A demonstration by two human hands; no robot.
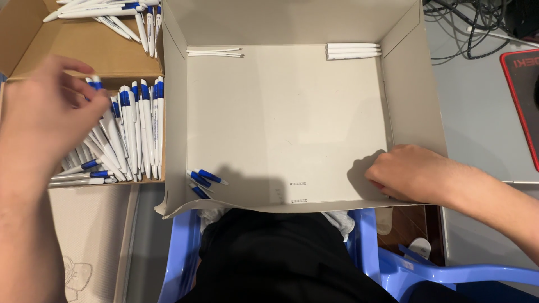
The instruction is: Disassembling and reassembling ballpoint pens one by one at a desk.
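Observation:
My left hand (48,115) reaches into a brown cardboard box (78,42) at the left, its fingers on a pile of white-and-blue pens (137,126). Whether it grips one I cannot tell. My right hand (407,171) rests curled on the near right corner of a large grey cardboard box (281,118); what lies under its fingers is hidden. Inside the grey box lie blue pen parts (205,180) at the near left corner, white pen barrels (353,51) at the far right, and thin white rods (216,53) at the far left.
More pens (112,11) lie at the far end of the brown box. A black-and-red mat (525,95) and tangled cables (477,22) sit at the right. A blue plastic chair (426,272) is under me.

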